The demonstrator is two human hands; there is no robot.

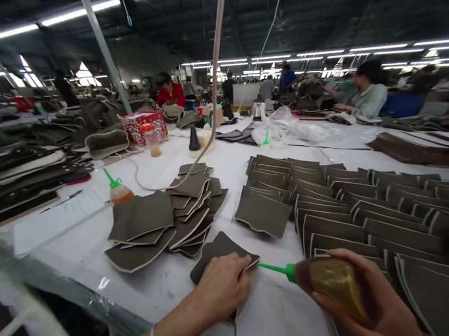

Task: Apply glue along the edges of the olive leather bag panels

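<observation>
My left hand (225, 283) presses down on a dark olive leather-like piece (221, 249), its fingers curled at the near right edge. My right hand (377, 301) is wrapped round a squeeze bottle (330, 280) of amber liquid, tilted on its side. The tip of its green nozzle (273, 267) meets the piece's pale edge beside my left fingertips. Below my left hand lies a paler grey piece (280, 312), partly covered by the hand. Just beyond, loose olive pieces (139, 217) form an untidy heap.
Rows of overlapping olive pieces (332, 204) cover the table's right side. Another green-tipped bottle (119, 189) stands left, near white paper (61, 217). A hose (215, 78) hangs down onto the tabletop. Clear plastic wrap (296, 125) lies farther back. Co-workers sit beyond, one in red (171, 94).
</observation>
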